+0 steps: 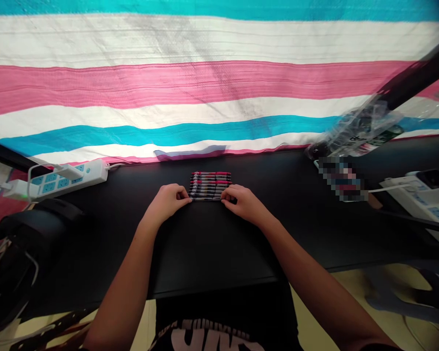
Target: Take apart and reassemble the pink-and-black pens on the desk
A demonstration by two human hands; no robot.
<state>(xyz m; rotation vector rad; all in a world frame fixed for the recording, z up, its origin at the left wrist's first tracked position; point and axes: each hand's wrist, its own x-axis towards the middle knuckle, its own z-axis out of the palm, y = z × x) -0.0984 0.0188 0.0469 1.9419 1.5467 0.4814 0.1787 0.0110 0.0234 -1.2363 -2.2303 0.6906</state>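
Several pens (210,183) lie side by side in a neat stack of rows on the black table (212,243), pointing left to right. Some have red parts, others look dark and grey. The nearest pen (207,199) lies along the front of the row. At its left end, my left hand (170,199) is closed, with thumb and fingertips pinched on it. My right hand (243,202) pinches the right end of the same pen in the same way. The curled fingers hide both of the pen's tips.
White power strips stand at left (71,180) and right (431,195). A headset-like black object (44,234) is at the left edge. A blurred-out phone-like object (342,180) and plastic-wrapped bottles (366,129) lie at right. Behind hangs a striped sheet (205,83).
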